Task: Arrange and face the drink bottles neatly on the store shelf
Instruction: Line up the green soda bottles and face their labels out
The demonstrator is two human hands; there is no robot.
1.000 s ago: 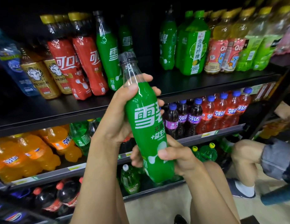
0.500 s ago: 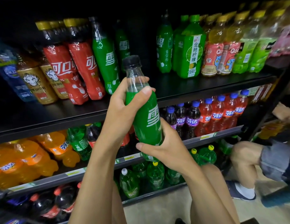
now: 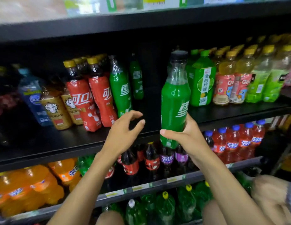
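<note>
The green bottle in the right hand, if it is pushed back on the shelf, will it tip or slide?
Probably tippy: the green bottle is tall and slim. Likely rather heavy for its size, as it looks full up to the neck. Its glossy wrap may feel slippery; the right hand grips it low, so push near the base.

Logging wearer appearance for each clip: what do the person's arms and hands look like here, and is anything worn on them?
Both are bare. The left hand and right hand show no gloves or rings. The left forearm and right forearm show no sleeve, watch or bracelet down to the picture's bottom edge.
</note>
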